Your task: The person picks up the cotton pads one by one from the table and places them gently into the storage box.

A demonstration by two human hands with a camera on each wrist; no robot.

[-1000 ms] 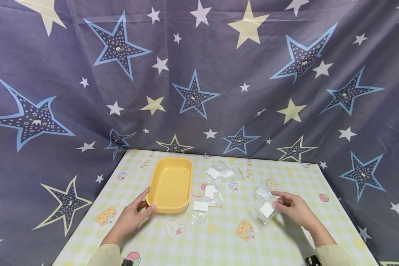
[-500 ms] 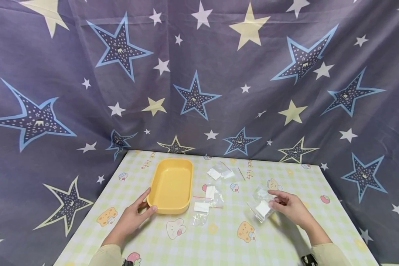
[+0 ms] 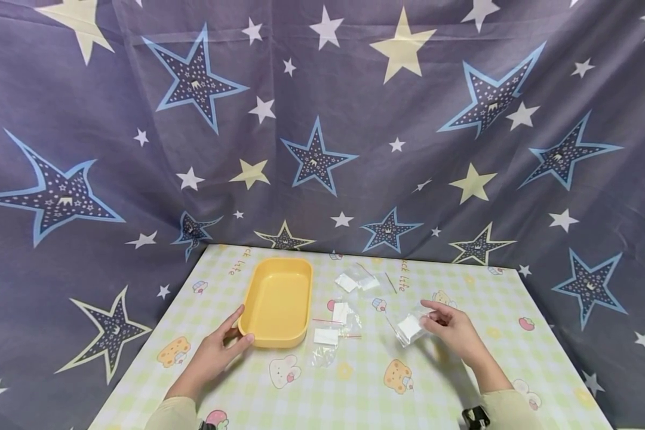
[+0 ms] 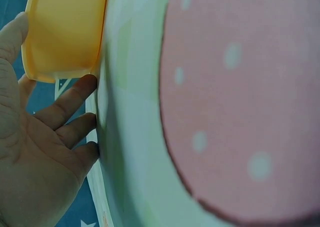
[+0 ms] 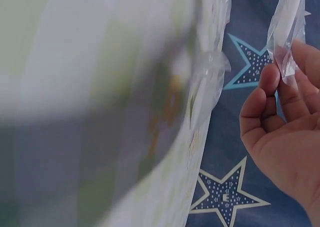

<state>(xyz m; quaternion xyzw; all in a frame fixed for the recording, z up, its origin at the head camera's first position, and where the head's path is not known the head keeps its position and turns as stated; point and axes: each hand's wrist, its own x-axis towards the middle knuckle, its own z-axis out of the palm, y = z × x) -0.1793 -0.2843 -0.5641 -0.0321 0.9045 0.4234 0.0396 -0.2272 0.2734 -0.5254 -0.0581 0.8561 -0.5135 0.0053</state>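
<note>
My left hand holds the near left corner of a yellow plastic tray, thumb at the front rim and index finger along the left side. In the left wrist view, its other fingers rest low beside the tray, close to the tabletop. My right hand pinches a small clear zip bag with a white piece inside, between thumb and fingertips. The right wrist view shows this bag raised off the table and seen edge-on.
Between the tray and my right hand lie several similar clear bags with white pieces, such as a near one and a far one. The tablecloth is checked and printed with cartoons. A star-patterned curtain hangs behind the table.
My right hand has moved left and slightly farther from me, carrying the zip bag toward the middle. My left hand and the tray have stayed in place.
</note>
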